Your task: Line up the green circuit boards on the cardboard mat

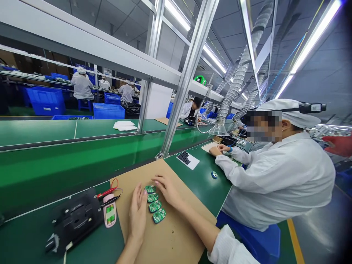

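The left hand [138, 211] and right hand [168, 190], unclenched and gripping nothing, are flanking four circuit boards [155, 206] lined up roughly parallel to the left edge of the cardboard [154, 244].

This is a factory floor, an electronics assembly line. Long green-topped worktops [209, 187] run under a silver aluminium-profile frame [189, 51], and small green printed circuit boards [155, 206] lie in a row on a flat sheet of brown cardboard [176, 238]. A co-worker in a white coat and white cap [277, 179] sits alongside on a blue plastic stool [255, 238]; farther off, more people in white [82, 87] sit at another line among deep blue plastic crates [46, 99]. Ribbed silver ducts [242, 73] hang overhead beside bright white tube lights [308, 44], and a yellow stripe [295, 240] marks the floor.
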`<state>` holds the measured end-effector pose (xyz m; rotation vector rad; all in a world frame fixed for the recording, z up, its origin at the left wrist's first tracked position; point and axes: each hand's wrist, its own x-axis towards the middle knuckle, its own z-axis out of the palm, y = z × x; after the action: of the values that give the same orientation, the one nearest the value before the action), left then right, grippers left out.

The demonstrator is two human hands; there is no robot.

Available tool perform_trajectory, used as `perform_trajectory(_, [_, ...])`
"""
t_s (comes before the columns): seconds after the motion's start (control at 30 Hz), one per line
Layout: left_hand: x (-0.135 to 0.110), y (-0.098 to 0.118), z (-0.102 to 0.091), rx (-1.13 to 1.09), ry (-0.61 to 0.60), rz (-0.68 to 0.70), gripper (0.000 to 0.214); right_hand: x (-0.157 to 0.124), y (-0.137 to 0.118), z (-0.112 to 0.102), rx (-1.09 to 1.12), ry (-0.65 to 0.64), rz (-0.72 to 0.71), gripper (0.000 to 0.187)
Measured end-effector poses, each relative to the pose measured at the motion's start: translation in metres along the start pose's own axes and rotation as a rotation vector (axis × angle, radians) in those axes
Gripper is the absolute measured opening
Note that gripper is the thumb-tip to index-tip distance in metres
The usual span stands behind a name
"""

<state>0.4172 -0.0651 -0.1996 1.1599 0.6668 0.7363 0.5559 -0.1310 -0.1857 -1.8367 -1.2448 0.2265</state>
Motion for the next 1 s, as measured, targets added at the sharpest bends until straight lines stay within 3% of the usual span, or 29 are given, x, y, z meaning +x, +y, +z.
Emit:
perform_trajectory(0.13, [0.003, 0.001, -0.001, -0.012, -0.04, -0.004, 0.053, -0.003, 0.002, 0.018, 0.224, 0.028, 0.071, 0.057])
perform_trajectory(0.33, [0.0, -0.003, 0.001, 0.029, -0.104, 0.04, 0.051, -0.001, -0.007, 0.035, 0.477, 0.02, 0.098, 0.061])
perform_trajectory(0.5, [-0.004, -0.002, 0.002, 0.08, -0.064, 0.028, 0.053, -0.002, -0.011, 0.027, 0.559, 0.12, 0.167, 0.065])
perform_trajectory(0.63, [-0.01, 0.002, 0.003, 0.111, -0.015, -0.006, 0.057, -0.022, -0.018, 0.021, 0.613, 0.206, 0.31, 0.075])
perform_trajectory(0.8, [-0.017, 0.0, 0.013, 0.178, -0.01, 0.0, 0.062, -0.044, -0.034, 0.028, 0.701, 0.184, 0.365, 0.08])
perform_trajectory(1.0, [-0.01, -0.004, 0.017, 0.28, -0.004, 0.06, 0.062, -0.03, -0.042, 0.047, 0.77, 0.144, 0.347, 0.088])
